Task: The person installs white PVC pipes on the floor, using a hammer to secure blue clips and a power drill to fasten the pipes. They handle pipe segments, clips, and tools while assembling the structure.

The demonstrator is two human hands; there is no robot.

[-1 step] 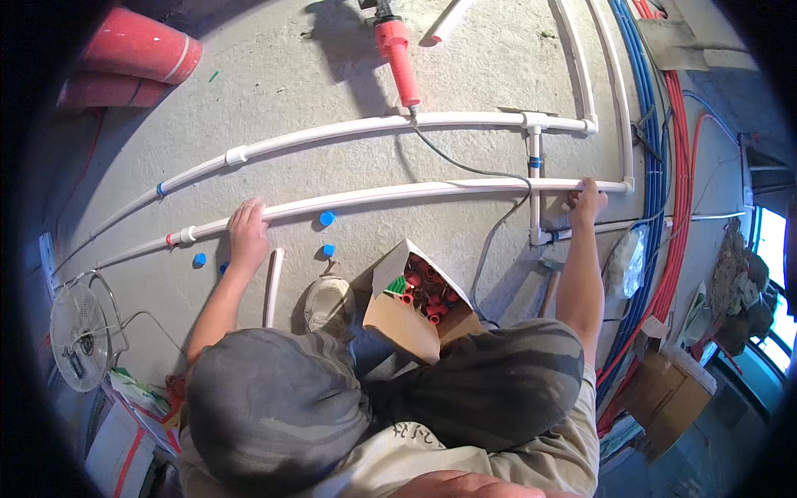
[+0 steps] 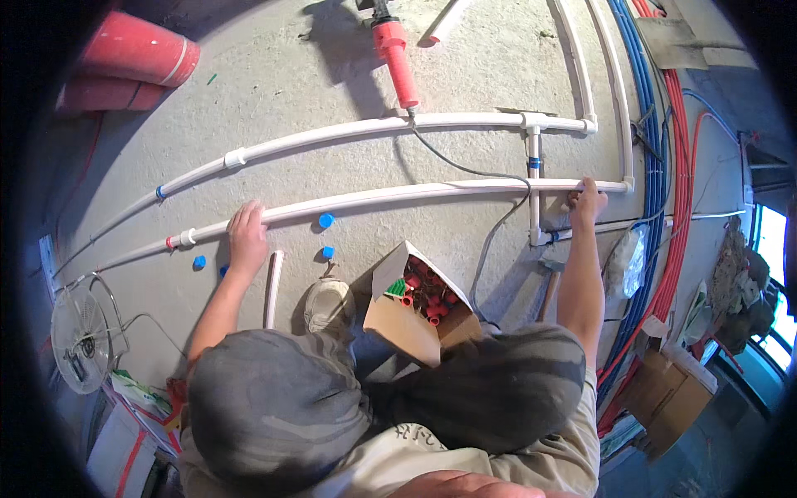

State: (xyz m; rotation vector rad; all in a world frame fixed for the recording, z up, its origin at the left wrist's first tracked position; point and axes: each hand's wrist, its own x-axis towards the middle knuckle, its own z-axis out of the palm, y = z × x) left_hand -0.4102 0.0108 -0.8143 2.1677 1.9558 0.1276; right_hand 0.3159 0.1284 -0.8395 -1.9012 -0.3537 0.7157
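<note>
My left hand [image 2: 247, 234] grips a long white pipe [image 2: 374, 194] from the near side, left of centre. My right hand [image 2: 588, 202] has its fingers closed round the same pipe near its right elbow fitting [image 2: 628, 184], just right of where it crosses a short vertical pipe [image 2: 535, 217]. Blue caps [image 2: 326, 221] lie on the floor between my hands. A short loose white pipe [image 2: 274, 286] lies below my left hand. An open cardboard box [image 2: 403, 324] holds red fittings [image 2: 432, 295] and a green piece [image 2: 398, 287], in front of my knees.
A red-handled tool [image 2: 398, 70] with a cord stands beyond the parallel white pipe [image 2: 324, 135]. Blue conduits [image 2: 652, 149] and red ones [image 2: 681, 158] run along the right. A fan [image 2: 79, 336] is lower left, red rolls [image 2: 137, 50] upper left, a hammer [image 2: 548, 286] beside my right forearm.
</note>
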